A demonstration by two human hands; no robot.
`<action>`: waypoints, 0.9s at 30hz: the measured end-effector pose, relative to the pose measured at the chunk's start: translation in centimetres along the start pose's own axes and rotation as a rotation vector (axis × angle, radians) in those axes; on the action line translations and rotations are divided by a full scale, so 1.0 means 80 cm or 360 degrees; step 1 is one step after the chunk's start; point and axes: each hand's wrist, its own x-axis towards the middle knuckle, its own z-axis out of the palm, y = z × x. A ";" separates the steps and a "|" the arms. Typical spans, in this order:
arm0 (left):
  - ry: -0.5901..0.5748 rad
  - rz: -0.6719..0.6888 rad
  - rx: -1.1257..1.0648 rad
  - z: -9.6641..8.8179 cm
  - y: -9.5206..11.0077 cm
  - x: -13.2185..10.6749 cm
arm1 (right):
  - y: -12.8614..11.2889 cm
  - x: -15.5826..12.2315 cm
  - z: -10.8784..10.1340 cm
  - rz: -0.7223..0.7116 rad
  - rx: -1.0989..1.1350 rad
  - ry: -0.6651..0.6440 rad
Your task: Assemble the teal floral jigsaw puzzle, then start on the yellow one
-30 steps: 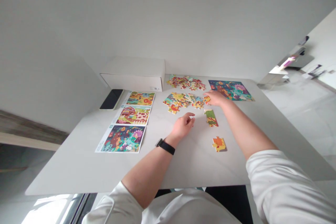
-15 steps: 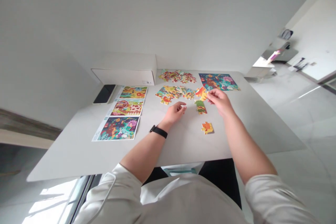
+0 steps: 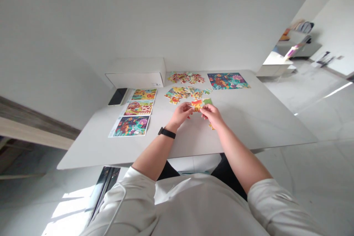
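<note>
Both my hands meet over the middle of the white table (image 3: pixel 262 118). My left hand (image 3: pixel 182 112), with a black watch at the wrist, and my right hand (image 3: pixel 212 115) pinch an orange and yellow puzzle piece (image 3: pixel 197 104) between them. A green piece (image 3: pixel 207 101) lies just past my right fingers. Part of another orange piece (image 3: pixel 211 127) shows under my right wrist. A pile of loose pieces (image 3: pixel 184 93) lies just beyond my hands.
A second pile of pieces (image 3: pixel 186 77) and a finished blue puzzle (image 3: pixel 227 80) lie at the far side. Three picture cards (image 3: pixel 138 108) line the left, beside a black phone (image 3: pixel 118 96) and a white box (image 3: pixel 136 73). Floor drops off to the right.
My right hand drew back from the far pile with an orange piece. My left hand came up to meet it, and both now grip the piece.
</note>
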 end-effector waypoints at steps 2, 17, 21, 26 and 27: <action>-0.0060 -0.0008 0.0017 0.001 -0.005 0.003 | 0.001 0.001 -0.001 -0.0009 -0.0025 -0.0008; -0.0104 0.0068 0.0095 -0.011 -0.012 0.007 | 0.009 0.005 -0.008 -0.0131 -0.0181 0.0024; -0.0187 0.0118 0.0185 -0.011 -0.015 0.007 | 0.012 0.007 -0.007 -0.0138 -0.0190 0.0004; 0.0004 0.0367 0.0590 -0.011 -0.015 0.002 | 0.020 0.010 -0.013 -0.0141 -0.0225 0.0010; 0.0051 0.0450 0.0674 -0.011 -0.013 0.000 | 0.021 0.010 -0.014 -0.0136 -0.0222 0.0013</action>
